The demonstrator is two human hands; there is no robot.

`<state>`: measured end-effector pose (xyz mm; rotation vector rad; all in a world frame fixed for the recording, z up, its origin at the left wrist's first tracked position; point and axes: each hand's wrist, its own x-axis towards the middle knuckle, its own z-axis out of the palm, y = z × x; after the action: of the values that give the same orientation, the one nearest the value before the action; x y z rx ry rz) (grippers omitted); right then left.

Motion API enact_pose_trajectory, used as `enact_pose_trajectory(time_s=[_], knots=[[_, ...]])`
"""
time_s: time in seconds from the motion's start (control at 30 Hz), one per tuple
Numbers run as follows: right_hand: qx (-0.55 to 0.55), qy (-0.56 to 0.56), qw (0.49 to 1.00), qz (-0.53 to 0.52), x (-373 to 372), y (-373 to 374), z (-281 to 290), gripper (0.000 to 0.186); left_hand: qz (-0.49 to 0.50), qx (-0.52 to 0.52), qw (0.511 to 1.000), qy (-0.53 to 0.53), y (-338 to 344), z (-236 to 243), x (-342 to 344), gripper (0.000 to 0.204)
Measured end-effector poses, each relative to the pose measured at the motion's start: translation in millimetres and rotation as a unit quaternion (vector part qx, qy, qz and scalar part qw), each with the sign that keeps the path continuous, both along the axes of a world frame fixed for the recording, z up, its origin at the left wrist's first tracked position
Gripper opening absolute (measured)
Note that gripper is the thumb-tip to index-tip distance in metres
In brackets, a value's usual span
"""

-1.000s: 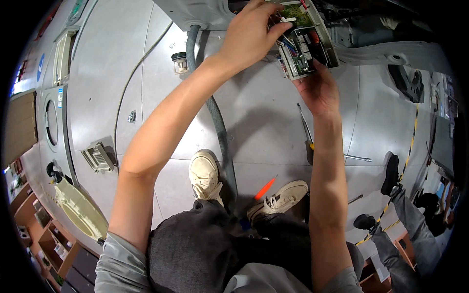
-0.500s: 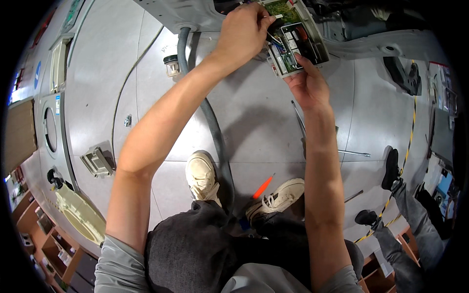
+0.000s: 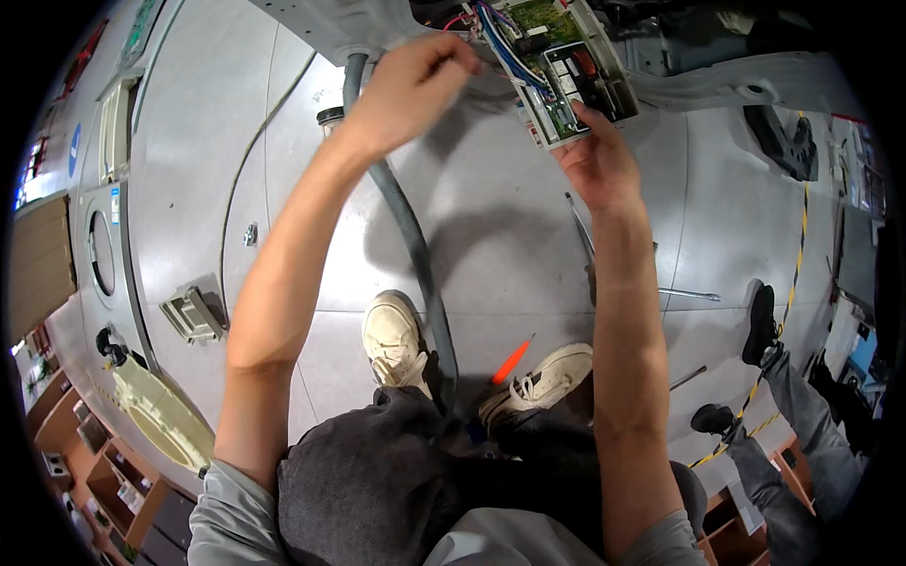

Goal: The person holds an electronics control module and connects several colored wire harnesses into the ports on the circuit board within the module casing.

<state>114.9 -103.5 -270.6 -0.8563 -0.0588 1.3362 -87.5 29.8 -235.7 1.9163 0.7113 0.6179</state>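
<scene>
Head cam, looking straight down: the right hand (image 3: 602, 165) is clamped on the lower end of an open electronics box (image 3: 600, 49), thumb on top and fingers tucked under. The box sits tilted near the top of the view, by the pale metal frame (image 3: 684, 92) on its right. Inside it there's a green circuit board (image 3: 540, 17), plus a bundle of blue and white wires (image 3: 508, 55) along the left side. The left hand (image 3: 411, 90) is well apart from the right one, just left of the box, fingers curled and kinda blurry, so can't tell if it's pinching anything. A grey hose (image 3: 406, 217) snakes down the tiled floor (image 3: 500, 250), and an orange-handled tool (image 3: 511, 363) lies by the right shoe (image 3: 547, 377).
</scene>
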Motion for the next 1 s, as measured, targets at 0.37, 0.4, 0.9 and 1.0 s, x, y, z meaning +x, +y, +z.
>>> enact_pose_trajectory(time_s=[0.37, 0.4, 0.9, 1.0], knots=[[-0.003, 0.026, 1.000, -0.006, -0.9, 0.9, 4.5, 0.040, 0.023, 0.308, 0.951, -0.019, -19.8, -16.1, 35.7, 0.018], [-0.006, 0.022, 1.000, 0.000, -1.0, 0.9, 3.6, 0.038, 0.015, 0.316, 0.948, -0.019, -17.4, -15.5, 34.2, 0.018], [-0.006, 0.013, 1.000, 0.002, -0.7, 0.5, 5.7, 0.041, -0.141, 0.126, 0.974, 0.126, 32.3, 76.0, 59.3, 0.012], [-0.009, 0.014, 1.000, 0.007, -2.0, 2.2, 4.6, 0.042, -0.172, 0.239, 0.946, 0.134, 41.0, 68.2, 61.3, 0.013]])
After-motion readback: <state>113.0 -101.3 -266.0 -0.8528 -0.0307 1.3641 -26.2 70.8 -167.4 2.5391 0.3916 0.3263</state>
